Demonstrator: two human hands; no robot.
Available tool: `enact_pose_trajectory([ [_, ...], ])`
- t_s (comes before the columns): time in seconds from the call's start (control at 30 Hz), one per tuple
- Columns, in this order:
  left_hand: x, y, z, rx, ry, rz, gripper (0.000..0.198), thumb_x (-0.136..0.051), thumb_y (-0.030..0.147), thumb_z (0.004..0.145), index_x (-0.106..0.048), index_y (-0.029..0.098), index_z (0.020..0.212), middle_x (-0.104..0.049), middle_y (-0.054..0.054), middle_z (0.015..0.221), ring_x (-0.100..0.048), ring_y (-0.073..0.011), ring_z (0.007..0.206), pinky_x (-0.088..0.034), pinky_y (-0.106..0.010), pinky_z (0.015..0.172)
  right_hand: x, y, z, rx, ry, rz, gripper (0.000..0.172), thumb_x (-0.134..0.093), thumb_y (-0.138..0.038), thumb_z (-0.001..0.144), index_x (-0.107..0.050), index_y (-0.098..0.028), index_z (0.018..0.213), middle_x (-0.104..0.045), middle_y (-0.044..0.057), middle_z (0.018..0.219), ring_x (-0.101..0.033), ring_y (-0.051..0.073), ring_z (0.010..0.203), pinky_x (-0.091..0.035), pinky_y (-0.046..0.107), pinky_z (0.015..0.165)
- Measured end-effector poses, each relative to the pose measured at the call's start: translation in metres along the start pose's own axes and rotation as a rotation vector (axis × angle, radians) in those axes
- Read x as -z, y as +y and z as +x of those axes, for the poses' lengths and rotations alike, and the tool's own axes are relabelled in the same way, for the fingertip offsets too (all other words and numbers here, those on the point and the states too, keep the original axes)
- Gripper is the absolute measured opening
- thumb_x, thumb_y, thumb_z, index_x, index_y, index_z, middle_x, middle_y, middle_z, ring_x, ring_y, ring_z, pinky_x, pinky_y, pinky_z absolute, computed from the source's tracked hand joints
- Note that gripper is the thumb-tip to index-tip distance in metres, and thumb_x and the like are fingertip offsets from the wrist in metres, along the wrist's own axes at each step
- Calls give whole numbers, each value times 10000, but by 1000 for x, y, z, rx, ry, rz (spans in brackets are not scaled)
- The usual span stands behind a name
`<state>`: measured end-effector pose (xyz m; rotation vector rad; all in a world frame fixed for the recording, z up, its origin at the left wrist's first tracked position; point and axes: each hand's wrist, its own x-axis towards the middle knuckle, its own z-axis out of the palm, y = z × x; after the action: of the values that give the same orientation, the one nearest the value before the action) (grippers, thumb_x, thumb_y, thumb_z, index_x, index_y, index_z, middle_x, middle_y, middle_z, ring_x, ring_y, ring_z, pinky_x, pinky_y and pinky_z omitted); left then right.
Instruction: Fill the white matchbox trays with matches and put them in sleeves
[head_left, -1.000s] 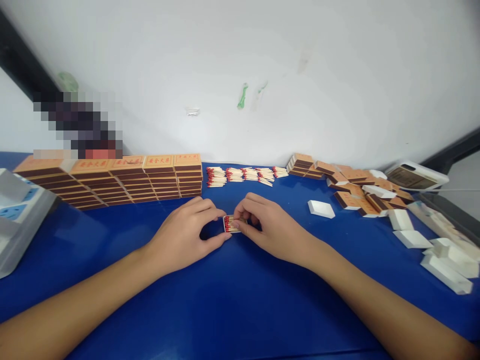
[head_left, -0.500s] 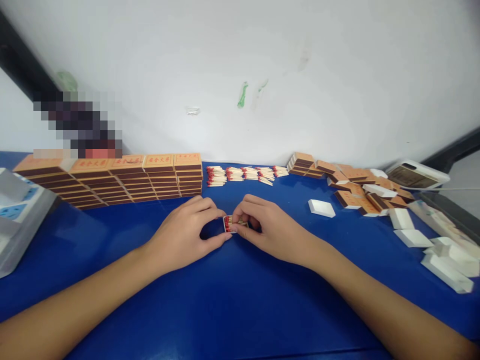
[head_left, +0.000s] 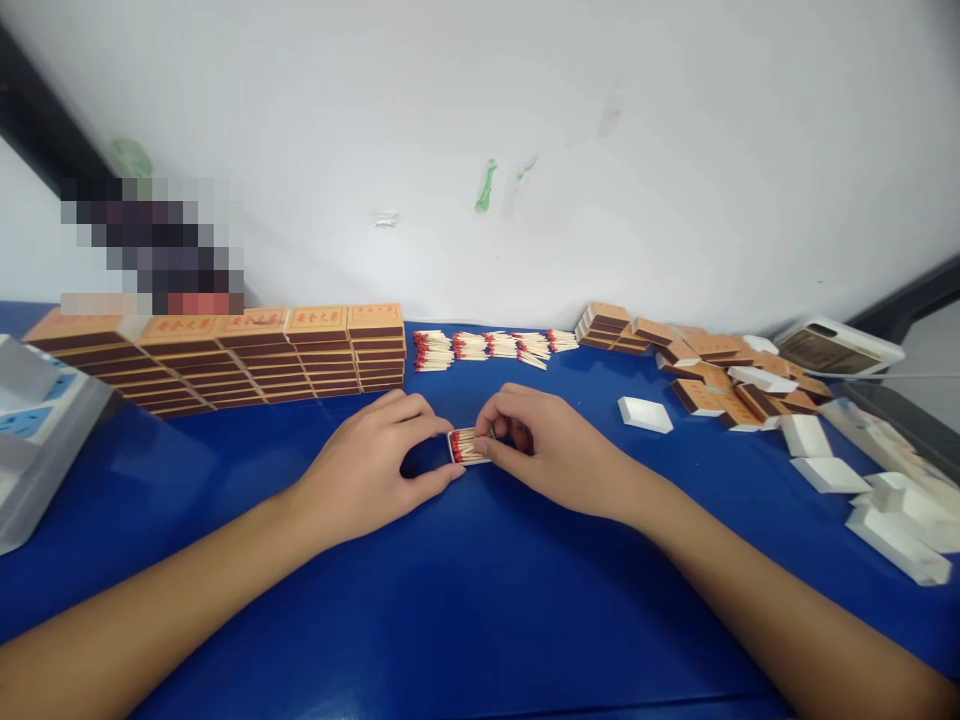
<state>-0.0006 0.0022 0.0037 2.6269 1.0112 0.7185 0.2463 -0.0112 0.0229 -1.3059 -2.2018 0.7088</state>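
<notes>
Smooth white wall [head_left: 675, 150] at the back, smudged with green marks [head_left: 486, 186]. Below, a glossy blue tabletop [head_left: 450, 600]. At its left rear, a brick-like stack of matchboxes [head_left: 315, 350], orange cardboard tops over dark brown sides, printed in red, apparently reading 安全火柴 (rightmost lid too faint to read). To the right, a loose heap of similar boxes [head_left: 709, 348], tumbled at all angles. Mid-table, a left hand [head_left: 379, 455], thumb and forefinger curved apart and set against opposite sides of a small white tray [head_left: 451, 450], holding it flat on the blue. Opposite, a right hand [head_left: 544, 440], thumb and forefinger bent close together at the tray's right part; impossible to tell whether pinching a match. Toward the right edge, more white trays [head_left: 896, 545], angular and plain. In the small tray, slim wooden matches [head_left: 463, 447], red heads leftward. Farther back, between stack and heap, bunches of matches [head_left: 433, 352] in a row, likewise red-tipped.
</notes>
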Motion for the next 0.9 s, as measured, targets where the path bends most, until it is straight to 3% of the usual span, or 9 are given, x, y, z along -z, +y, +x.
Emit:
enact_pose_trajectory([
  [0.33, 0, 0, 1, 6, -4, -4, 250, -728, 385, 985, -748, 223, 1175, -716, -52, 1068, -653, -243, 1000, -542, -407, 900, 11, 1, -3, 0, -121, -89, 105, -594, -205, 1038, -660, -216, 957, -630, 16, 949, -582, 146, 773, -447, 290, 678],
  [0.6, 0, 0, 0, 7, -9, -1, 253, -728, 382, 986, -748, 219, 1178, -713, -51, 1076, -649, -241, 1004, -544, -405, 897, 14, -3, -4, -4, -111, -122, 89, -603, -195, 1021, -658, -214, 953, -627, 18, 955, -579, 148, 777, -442, 293, 681],
  [0.9, 0, -1, 1, -8, -3, 6, 254, -727, 373, 989, -749, 205, 1178, -712, -56, 1064, -646, -243, 997, -545, -414, 905, 7, -2, -3, 101, -88, -49, 130, -587, -126, 1013, -685, -211, 1010, -613, 11, 932, -579, 138, 782, -454, 280, 701],
])
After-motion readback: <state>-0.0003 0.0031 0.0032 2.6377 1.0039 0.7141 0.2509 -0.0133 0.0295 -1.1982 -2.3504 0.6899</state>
